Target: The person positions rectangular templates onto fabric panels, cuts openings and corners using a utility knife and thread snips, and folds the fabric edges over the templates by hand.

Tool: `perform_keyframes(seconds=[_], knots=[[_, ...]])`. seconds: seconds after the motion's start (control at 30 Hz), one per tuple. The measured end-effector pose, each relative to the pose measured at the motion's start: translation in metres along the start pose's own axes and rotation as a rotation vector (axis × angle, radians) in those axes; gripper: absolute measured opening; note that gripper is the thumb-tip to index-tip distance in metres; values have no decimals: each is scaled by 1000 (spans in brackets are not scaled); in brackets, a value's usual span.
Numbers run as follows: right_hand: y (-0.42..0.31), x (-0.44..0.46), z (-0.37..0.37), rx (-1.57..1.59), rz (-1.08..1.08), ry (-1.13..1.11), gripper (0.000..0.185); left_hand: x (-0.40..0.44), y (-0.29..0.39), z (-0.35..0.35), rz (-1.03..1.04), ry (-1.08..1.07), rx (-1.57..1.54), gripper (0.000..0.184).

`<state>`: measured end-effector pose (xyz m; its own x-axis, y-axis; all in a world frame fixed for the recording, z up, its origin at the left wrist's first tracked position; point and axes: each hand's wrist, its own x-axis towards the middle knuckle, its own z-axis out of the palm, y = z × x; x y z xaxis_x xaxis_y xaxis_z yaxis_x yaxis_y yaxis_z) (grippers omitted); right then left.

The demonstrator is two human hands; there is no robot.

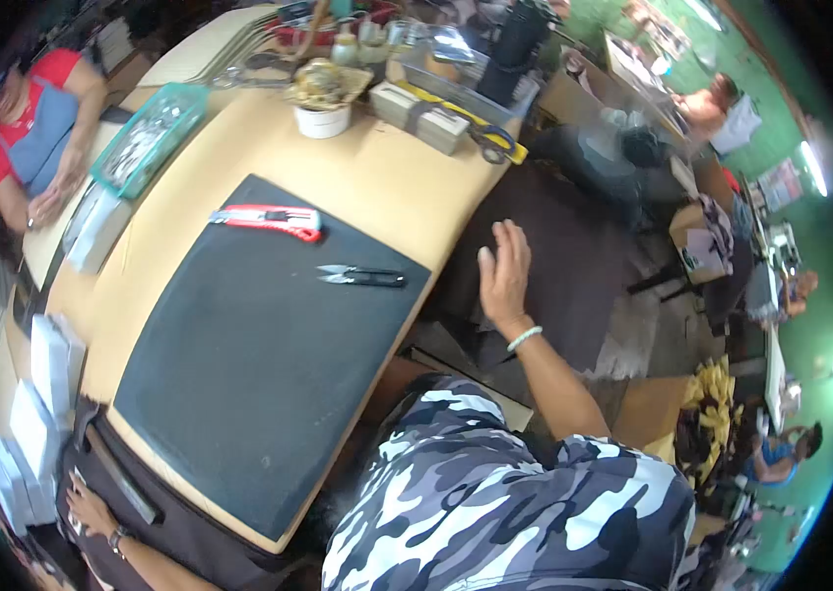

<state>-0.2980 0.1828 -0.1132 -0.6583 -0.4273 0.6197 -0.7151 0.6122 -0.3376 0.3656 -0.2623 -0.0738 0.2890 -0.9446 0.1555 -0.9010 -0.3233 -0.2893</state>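
My left hand (92, 507), with a watch on the wrist, lies with fingers stretched on a dark sheet of material (180, 537) at the lower left. Close beside it rests a long dark bar (124, 480). My right hand (507, 274), wearing a pale bead bracelet, is held up off the table's right edge, its fingers extended and nothing in them. Between the hands, a black cutting mat (249, 364) covers much of the table. On the mat lie a red utility knife (274, 221) and black thread snips (362, 276).
Along the table's back are a teal basket (151, 138), a white tub (322, 120), a grey box (418, 116) and yellow-handled scissors (497, 146). White boxes (42, 399) stack at left. A person in red (47, 128) sits opposite; others work at right.
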Motion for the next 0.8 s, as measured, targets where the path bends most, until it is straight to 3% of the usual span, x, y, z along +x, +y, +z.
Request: perform_keyframes(seconds=[0.07, 0.2, 0.3, 0.37, 0.5, 0.57, 0.63, 0.8], knots=[[78, -16, 6, -230, 262, -64, 46, -19, 15, -30, 104, -50, 453, 49], [184, -37, -23, -506, 774, -135, 57, 0, 4, -15, 26, 111, 533, 50], [224, -42, -45, -577, 999, -121, 62, 18, 11, -10, 123, 256, 694, 50], [234, -42, -52, -586, 1088, -148, 65, -17, 43, -47, 180, 248, 792, 48], [244, -48, -48, -564, 1185, -171, 64, 42, 41, 27, 344, 601, -114, 49], [242, -48, -44, -515, 1224, -212, 60, -36, 95, -41, 260, 363, -255, 65], [235, -45, -43, -440, 1253, -268, 56, -70, 119, -62, 328, 342, -357, 71], [231, -50, -43, -466, 983, -147, 52, -119, 155, -95, 528, 314, -502, 63]])
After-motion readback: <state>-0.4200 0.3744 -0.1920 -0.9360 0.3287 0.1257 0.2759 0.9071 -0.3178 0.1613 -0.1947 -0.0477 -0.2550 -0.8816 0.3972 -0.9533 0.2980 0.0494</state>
